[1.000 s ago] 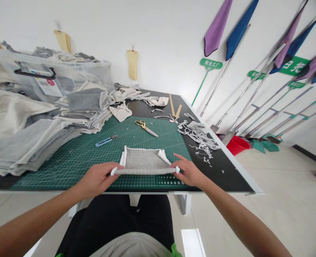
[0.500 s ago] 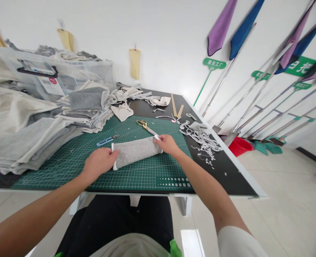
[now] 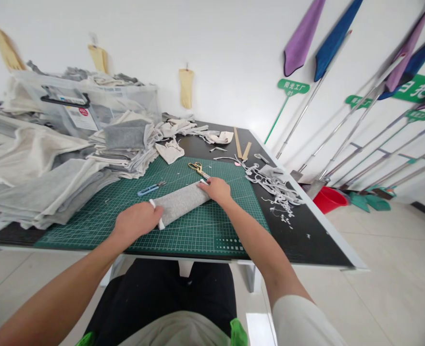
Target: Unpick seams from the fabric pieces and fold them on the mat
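Observation:
A grey knit fabric tube with white edges (image 3: pixel 182 203) is stretched between my hands, low over the green cutting mat (image 3: pixel 194 238). My left hand (image 3: pixel 139 219) pinches its near left end, thumb on top. At the far right end, my right hand (image 3: pixel 216 189) grips the other white edge, its fingers partly hidden. The tube slants upward to the right. Just beyond it, gold-handled scissors (image 3: pixel 197 168) lie on the mat, their blade tips by my right hand. A blue utility knife (image 3: pixel 151 188) rests beyond my left hand.
Stacked grey and white fabric (image 3: pixel 71 182) covers the left side, before a clear plastic bin (image 3: pixel 126 98) heaped with cloth. Fabric scraps (image 3: pixel 275 185) lie along the right edge, near wooden strips (image 3: pixel 238 143). A red bucket (image 3: pixel 330 199) and mops stand on the floor at right.
My right hand has moved slightly left and up with its end of the fabric tube, so the tube slants more steeply. The view has shifted a little left. Both hands keep their grip.

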Tool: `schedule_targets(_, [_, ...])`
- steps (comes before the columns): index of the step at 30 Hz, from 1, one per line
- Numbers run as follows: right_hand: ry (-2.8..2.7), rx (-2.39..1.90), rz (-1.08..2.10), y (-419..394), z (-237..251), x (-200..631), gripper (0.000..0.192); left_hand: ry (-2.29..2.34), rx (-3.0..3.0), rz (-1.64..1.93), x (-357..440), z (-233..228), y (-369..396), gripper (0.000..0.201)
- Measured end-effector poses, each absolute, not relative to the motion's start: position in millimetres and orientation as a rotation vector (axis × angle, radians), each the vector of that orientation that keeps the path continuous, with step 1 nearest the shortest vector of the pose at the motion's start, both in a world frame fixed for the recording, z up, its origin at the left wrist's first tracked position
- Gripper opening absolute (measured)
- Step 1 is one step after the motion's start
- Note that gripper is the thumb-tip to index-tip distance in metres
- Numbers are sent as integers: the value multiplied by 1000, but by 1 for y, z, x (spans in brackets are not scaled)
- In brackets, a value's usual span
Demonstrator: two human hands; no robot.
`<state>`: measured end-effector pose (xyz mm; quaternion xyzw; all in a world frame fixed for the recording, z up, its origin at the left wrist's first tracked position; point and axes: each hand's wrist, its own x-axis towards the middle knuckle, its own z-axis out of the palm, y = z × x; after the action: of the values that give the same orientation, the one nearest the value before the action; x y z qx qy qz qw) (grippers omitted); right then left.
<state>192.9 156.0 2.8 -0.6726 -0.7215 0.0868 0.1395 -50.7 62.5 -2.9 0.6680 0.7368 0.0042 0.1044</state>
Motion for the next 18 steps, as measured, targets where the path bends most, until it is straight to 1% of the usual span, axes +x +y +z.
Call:
schedule_targets(2, [-2135, -1910, 201, 154, 2, 191, 53, 2243, 1968, 68, -48, 3, 53, 62])
schedule_targets(5, [-2175, -1894, 159, 150, 0, 188, 52, 2455, 2033, 377, -37, 13, 35, 64])
schedule_targets(6, [-2179, -1902, 166, 149, 0, 187, 51, 2471, 2119, 500, -33, 15, 30, 60])
schedule_targets(8, [-2185, -1926, 181, 149, 2, 184, 50, 2327, 2383, 655, -25, 16, 23, 49])
schedule_targets(10, [-2191, -1952, 210, 148, 6, 181, 50, 2031, 2620, 619, -20, 10, 22, 37])
schedule_targets(12, [-2201, -1971, 253, 148, 11, 178, 51, 1841, 2683, 523, -18, -1, 24, 32])
schedule_targets(15, [-2214, -1980, 342, 150, 16, 176, 53, 1811, 2655, 482, -21, -16, 26, 35])
schedule_targets(18, [-2224, -1979, 473, 153, 18, 178, 55, 1801, 2661, 500, -27, -20, 24, 37])
